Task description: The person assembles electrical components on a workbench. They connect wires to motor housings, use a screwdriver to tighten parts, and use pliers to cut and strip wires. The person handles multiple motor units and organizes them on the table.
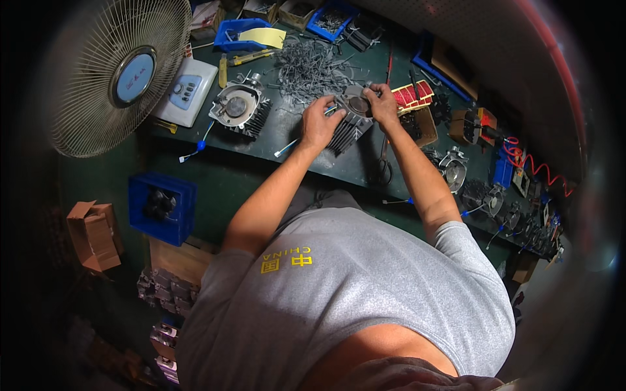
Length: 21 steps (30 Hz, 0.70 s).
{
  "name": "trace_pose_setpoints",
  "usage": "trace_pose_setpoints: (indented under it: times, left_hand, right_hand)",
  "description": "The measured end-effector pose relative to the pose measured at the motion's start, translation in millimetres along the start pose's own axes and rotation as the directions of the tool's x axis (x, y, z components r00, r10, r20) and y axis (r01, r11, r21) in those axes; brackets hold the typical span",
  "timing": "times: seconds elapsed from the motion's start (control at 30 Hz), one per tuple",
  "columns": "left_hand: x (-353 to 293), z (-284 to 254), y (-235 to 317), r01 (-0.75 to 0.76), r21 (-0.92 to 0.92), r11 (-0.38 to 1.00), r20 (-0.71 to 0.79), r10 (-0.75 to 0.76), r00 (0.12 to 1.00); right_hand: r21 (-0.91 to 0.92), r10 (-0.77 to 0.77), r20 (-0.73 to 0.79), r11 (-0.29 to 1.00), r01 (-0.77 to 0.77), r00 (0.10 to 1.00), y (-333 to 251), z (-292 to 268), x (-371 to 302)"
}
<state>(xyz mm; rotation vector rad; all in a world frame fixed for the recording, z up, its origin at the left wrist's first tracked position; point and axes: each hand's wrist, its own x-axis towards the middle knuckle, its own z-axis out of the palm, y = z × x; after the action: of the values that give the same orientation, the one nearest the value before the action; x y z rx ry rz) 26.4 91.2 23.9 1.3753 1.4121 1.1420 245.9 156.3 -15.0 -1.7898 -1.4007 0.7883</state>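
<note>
Head view: both hands' grip closed on finned motor housing, left hand, right hand; blue bin of dark small parts.

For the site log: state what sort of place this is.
Probably a small motor assembly workshop: both hands work on a finned motor housing at a green workbench, with a second housing and parts bins nearby.

Head-worn fisheye, steeply down over workbench

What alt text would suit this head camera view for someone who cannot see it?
Seen from above, a person's left hand and right hand grip a finned grey motor housing on a dark green workbench, near a second housing and a desk fan.
</note>
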Motion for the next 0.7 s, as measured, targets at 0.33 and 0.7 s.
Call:
trace_pose_setpoints:
  times: [0.33,0.7]
  left_hand:
    - [-15,1,-6,0.023,-0.035,0.999,-0.131,-0.028,0.991]
    - [-26,-15,-16,-0.015,-0.11,0.994,-0.06,0.009,0.998]
  right_hand:
    - [-0.099,-0.07,-0.006,0.993,0.069,0.998,-11,11,0]
    - [-0.046,-0.073,0.019,0.996,0.074,0.997,-16,8,-7]
